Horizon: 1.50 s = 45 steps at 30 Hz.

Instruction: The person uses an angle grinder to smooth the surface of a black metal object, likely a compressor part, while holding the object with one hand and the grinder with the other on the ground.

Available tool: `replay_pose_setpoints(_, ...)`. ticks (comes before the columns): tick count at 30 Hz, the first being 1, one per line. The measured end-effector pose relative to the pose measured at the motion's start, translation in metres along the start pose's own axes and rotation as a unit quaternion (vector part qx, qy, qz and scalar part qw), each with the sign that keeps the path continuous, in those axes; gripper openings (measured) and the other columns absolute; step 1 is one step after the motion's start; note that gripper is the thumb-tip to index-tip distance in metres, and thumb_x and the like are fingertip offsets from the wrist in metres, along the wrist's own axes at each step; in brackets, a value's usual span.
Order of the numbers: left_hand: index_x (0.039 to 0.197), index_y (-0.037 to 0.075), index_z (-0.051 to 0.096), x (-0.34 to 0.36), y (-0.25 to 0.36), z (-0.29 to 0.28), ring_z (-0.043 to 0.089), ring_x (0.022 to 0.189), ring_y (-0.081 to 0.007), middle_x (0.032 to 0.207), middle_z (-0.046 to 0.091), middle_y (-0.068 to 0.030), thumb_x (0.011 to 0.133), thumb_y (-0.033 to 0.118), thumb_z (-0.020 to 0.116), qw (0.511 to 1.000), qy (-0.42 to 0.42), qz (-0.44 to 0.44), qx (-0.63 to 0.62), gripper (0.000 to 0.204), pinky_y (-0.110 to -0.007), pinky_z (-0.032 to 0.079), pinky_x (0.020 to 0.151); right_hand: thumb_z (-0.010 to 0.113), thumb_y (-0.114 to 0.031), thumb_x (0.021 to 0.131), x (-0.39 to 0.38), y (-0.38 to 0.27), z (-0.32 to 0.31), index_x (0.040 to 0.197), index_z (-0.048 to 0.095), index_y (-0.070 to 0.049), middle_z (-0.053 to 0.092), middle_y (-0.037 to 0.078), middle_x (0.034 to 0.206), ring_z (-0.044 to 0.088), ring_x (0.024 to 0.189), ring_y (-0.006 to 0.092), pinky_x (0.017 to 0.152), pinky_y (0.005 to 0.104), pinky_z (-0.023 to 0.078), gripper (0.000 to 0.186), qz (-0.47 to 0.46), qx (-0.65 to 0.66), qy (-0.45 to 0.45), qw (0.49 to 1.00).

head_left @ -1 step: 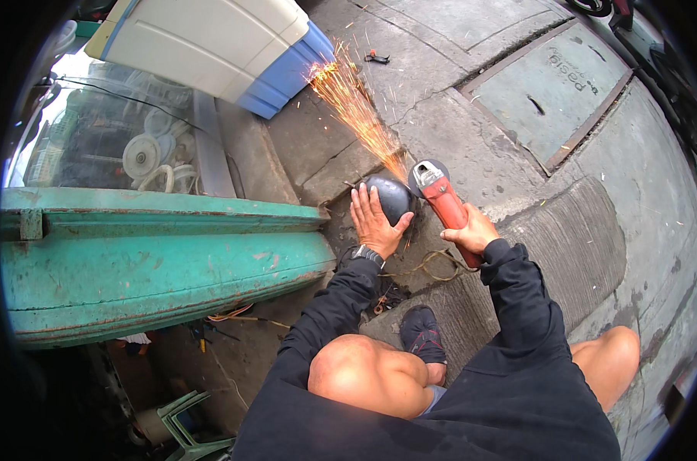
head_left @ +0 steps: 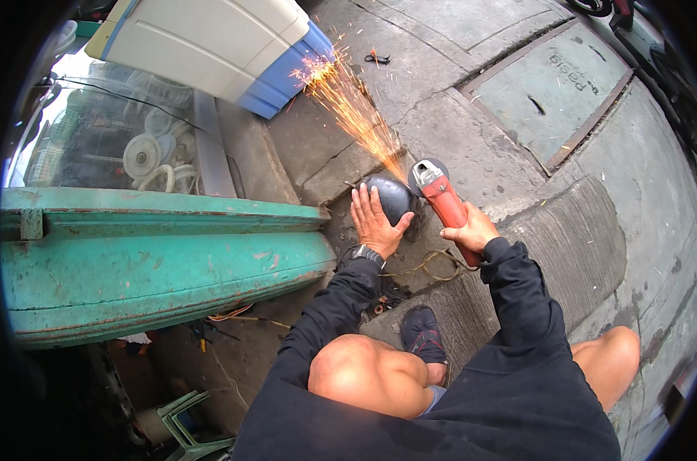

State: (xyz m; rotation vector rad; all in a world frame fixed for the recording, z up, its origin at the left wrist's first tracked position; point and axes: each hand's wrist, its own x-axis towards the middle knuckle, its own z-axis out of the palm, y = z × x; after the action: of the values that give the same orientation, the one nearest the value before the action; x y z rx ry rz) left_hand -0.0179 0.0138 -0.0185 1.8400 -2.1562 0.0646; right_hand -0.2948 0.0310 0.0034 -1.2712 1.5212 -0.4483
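My left hand is spread over a smooth black rounded object, gripping it against the ground, with a watch on that wrist. In my right hand is a red angle grinder, its disc beside the object's right side. A fan of orange sparks flies from that spot toward the upper left. A cord loop lies on the concrete below the grinder.
A cream and blue cooler box stands at upper left, above a glass display case. A green metal beam runs along the left. Motorcycle parts edge the right, beside a metal ground plate. A green stool sits lower left.
The spray of sparks has changed shape slightly, brighter near the cooler box. My hands and the grinder look the same.
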Motion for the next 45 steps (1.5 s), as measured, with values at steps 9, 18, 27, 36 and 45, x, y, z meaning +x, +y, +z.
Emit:
replay_pose_setpoints(9, 0.161, 0.001, 0.029, 0.0, 0.002, -0.001, 0.019, 0.157, -0.0488, 0.168, 0.026, -0.0271, 0.087, 0.074, 0.069, 1.0, 0.006, 0.002, -0.01, 0.112, -0.06, 0.017, 0.127, 0.091, -0.045, 0.068, 0.032, -0.021, 0.0, 0.126, 0.059, 0.004, 0.072, 0.029, 0.117, 0.071, 0.11, 0.0421, 0.095, 0.0464, 0.055, 0.082, -0.021, -0.009, -0.022, 0.999)
replay_pose_setpoints(18, 0.161, 0.001, 0.028, -0.001, 0.002, 0.0, 0.018, 0.158, -0.0486, 0.169, 0.025, -0.0265, 0.087, 0.074, 0.069, 1.0, 0.008, 0.004, -0.01, 0.112, -0.06, 0.017, 0.128, 0.091, -0.045, 0.068, 0.046, -0.021, 0.004, 0.131, 0.058, 0.005, 0.071, 0.03, 0.121, 0.071, 0.113, 0.0416, 0.097, 0.0456, 0.055, 0.087, -0.041, -0.009, -0.026, 0.999)
replay_pose_setpoints(27, 0.161, 0.002, 0.029, -0.001, 0.002, 0.0, 0.019, 0.158, -0.0485, 0.168, 0.027, -0.0266, 0.088, 0.074, 0.068, 1.0, 0.015, 0.003, -0.007, 0.11, -0.06, 0.018, 0.127, 0.091, -0.043, 0.068, 0.01, -0.005, -0.001, 0.128, 0.058, 0.005, 0.072, 0.03, 0.115, 0.072, 0.108, 0.0417, 0.096, 0.0461, 0.055, 0.084, -0.028, -0.002, 0.005, 1.0)
replay_pose_setpoints(36, 0.162, 0.002, 0.028, 0.0, 0.001, 0.0, 0.019, 0.158, -0.0485, 0.169, 0.026, -0.0266, 0.089, 0.077, 0.064, 1.0, 0.011, 0.003, -0.009, 0.111, -0.059, 0.017, 0.128, 0.091, -0.043, 0.069, -0.008, -0.005, -0.003, 0.127, 0.058, 0.004, 0.071, 0.028, 0.116, 0.071, 0.108, 0.0412, 0.096, 0.0465, 0.054, 0.082, -0.001, 0.002, 0.004, 1.0)
replay_pose_setpoints(45, 0.162, 0.002, 0.028, 0.0, 0.002, 0.0, 0.019, 0.158, -0.0484, 0.169, 0.026, -0.0267, 0.087, 0.075, 0.068, 1.0, 0.011, 0.004, -0.006, 0.112, -0.06, 0.017, 0.127, 0.091, -0.045, 0.069, 0.037, -0.012, 0.0, 0.129, 0.058, 0.004, 0.071, 0.029, 0.119, 0.071, 0.112, 0.0421, 0.097, 0.0453, 0.054, 0.084, -0.019, 0.004, -0.035, 0.999)
